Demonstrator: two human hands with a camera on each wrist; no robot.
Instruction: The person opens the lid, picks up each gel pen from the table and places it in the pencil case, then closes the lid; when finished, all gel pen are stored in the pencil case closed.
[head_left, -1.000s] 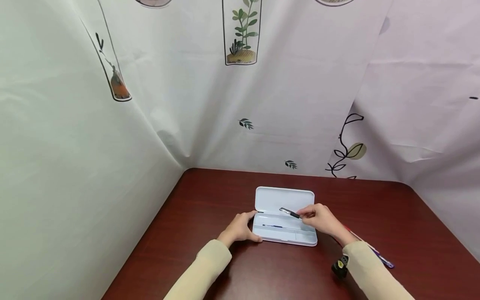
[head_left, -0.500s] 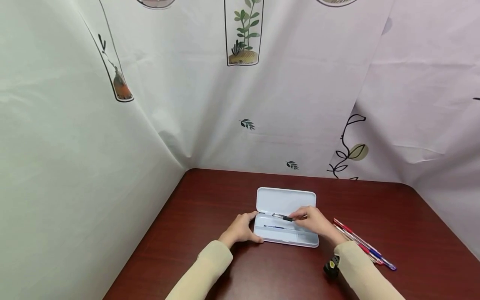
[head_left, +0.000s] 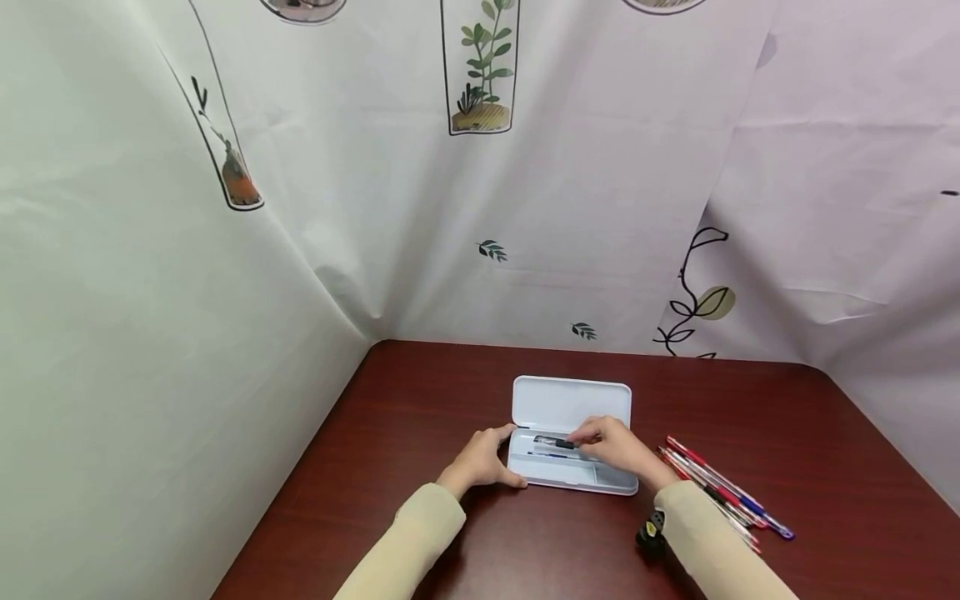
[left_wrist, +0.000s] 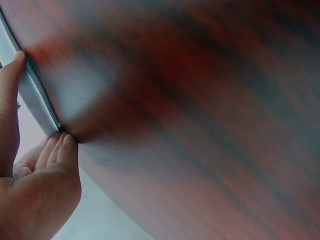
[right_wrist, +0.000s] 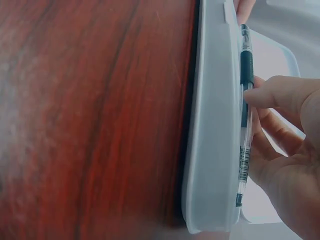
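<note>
A pale blue pencil case [head_left: 551, 472] lies on the table with its lid raised at the back. My left hand [head_left: 480, 457] holds its left end, thumb at the front corner and fingers at the rear one. In the left wrist view, that hand [left_wrist: 42, 185] spans the end of the case [left_wrist: 37, 100]. My right hand [head_left: 611, 442] pinches a clear pen with a black grip [head_left: 555, 442] over the rear compartment. The right wrist view shows the pen [right_wrist: 246, 70] lengthwise between thumb and fingers, just above the case wall. A thin blue-tipped pen [head_left: 551, 455] lies inside.
Several red, blue and black pens [head_left: 723, 487] lie bunched on the dark red table [head_left: 555, 550], right of the case and partly behind the right forearm. A black object with a yellow mark [head_left: 651, 533] sits at the right wrist. A printed white curtain [head_left: 420, 275] stands behind the table.
My right hand has lowered the pen and moved it left into the case, turning it nearly level. The loose pens show more as the right forearm shifts left. My left hand stays put.
</note>
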